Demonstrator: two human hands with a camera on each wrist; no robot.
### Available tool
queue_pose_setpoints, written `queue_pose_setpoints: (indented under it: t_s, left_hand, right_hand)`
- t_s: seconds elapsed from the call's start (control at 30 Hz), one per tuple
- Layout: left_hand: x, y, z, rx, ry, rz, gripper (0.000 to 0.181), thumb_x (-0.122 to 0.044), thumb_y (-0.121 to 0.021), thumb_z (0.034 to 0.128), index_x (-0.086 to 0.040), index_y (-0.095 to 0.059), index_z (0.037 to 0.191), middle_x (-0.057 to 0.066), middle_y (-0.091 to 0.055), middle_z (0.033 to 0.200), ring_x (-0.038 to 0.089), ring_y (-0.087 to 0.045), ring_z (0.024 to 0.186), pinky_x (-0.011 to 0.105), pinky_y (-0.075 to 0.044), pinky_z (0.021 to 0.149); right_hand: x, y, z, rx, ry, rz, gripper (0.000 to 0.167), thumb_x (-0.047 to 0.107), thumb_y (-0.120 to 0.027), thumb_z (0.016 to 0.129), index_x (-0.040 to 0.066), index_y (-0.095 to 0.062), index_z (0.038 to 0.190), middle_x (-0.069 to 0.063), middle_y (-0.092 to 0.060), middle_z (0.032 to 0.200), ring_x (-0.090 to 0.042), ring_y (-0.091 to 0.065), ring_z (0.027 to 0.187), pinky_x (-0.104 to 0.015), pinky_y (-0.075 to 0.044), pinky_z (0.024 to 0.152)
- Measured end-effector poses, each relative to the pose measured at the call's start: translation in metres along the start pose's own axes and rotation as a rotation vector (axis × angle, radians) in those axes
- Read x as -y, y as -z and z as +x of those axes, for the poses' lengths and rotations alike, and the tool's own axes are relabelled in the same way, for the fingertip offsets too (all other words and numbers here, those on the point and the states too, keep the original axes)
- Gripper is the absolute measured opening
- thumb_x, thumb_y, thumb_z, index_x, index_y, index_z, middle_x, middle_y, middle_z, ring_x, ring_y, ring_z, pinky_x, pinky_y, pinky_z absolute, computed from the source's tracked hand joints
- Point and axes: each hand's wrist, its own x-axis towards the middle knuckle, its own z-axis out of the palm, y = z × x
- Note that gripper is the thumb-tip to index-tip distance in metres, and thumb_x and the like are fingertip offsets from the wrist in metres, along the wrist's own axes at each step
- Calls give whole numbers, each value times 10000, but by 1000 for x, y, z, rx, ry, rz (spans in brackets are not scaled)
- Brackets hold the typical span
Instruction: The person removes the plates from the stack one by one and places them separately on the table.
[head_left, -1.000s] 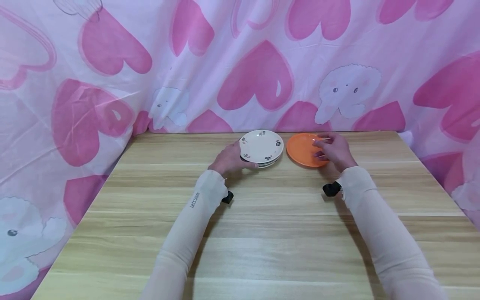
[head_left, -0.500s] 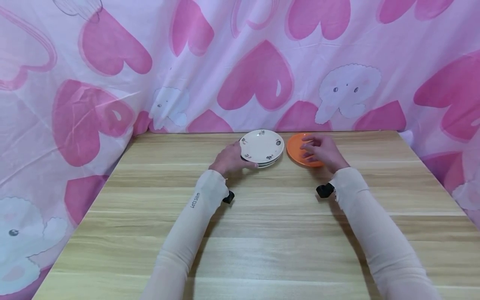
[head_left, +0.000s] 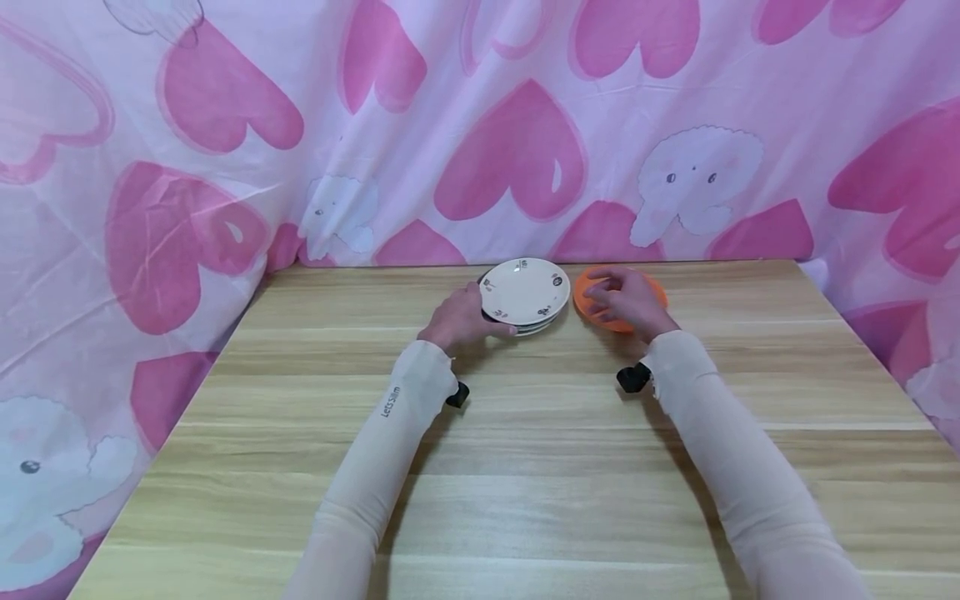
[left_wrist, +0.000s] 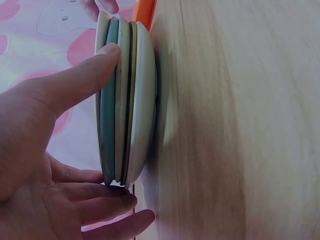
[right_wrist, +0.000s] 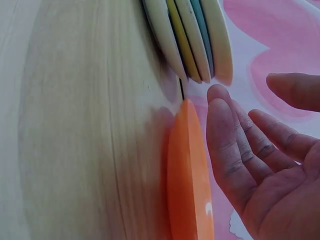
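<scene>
A stack of several plates (head_left: pixel 525 292) sits at the back of the table; its top plate is cream with small dark motifs around the rim. In the left wrist view the stack (left_wrist: pixel 120 100) shows cream, teal and yellowish edges. My left hand (head_left: pixel 461 319) grips the stack's left side, thumb on the near rim and fingers around the left edge. To the right lies an orange plate (head_left: pixel 660 292). Above it, my right hand (head_left: pixel 630 300) hovers with loosely bent fingers and holds nothing. In the right wrist view its fingertips (right_wrist: pixel 218 92) are just short of the stack's edge.
The wooden table (head_left: pixel 525 483) stretches toward me. A pink cloth (head_left: pixel 510 150) with hearts and cartoon animals hangs close behind the plates and along the sides. A narrow gap separates the stack from the orange plate.
My right hand has moved left across the orange plate toward the stack, its fingers off the orange plate's right side. My left hand stays at the stack; the top plate sits slightly further right.
</scene>
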Motion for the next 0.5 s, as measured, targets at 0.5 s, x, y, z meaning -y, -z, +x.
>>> queue_pose_setpoints:
  t_s: [0.5]
  left_hand:
    - [3, -1, 2, -19, -41, -11, 1052, -506, -885, 695, -64, -377, 1503, 136, -528, 1440, 289, -535, 1265, 455, -472, 1096]
  right_hand:
    - [5, -21, 10, 17, 35, -10, 525, 175, -577, 1005, 131, -426, 1505, -176, -541, 1378, -322, -674, 1054, -374, -612, 894]
